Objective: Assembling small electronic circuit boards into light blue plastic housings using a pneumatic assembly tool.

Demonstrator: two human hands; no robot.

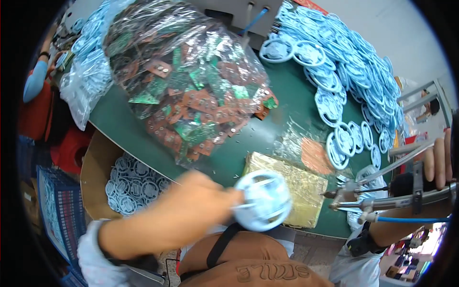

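Observation:
My left hand (pixel 208 198), smeared by motion, grips the edge of a round light-blue plastic part (pixel 264 201). This part hangs above a yellowish block wrapped in clear film (pixel 306 193), near the front edge of the green table (pixel 282 119). At the far right, my right hand (pixel 441 160) is closed round a screwdriver (pixel 404 185) with a metal feed head and a blue hose (pixel 411 220). The driver's tip points left, toward the block, and stays apart from the blue part.
A big clear bag of brown and green circuit boards (pixel 191 95) covers the table's left. Blue parts (pixel 354 67) are heaped at the right, some lying loose below. A cardboard box (pixel 98 177) of similar parts stands left. Another person's arm (pixel 36 79) shows far left.

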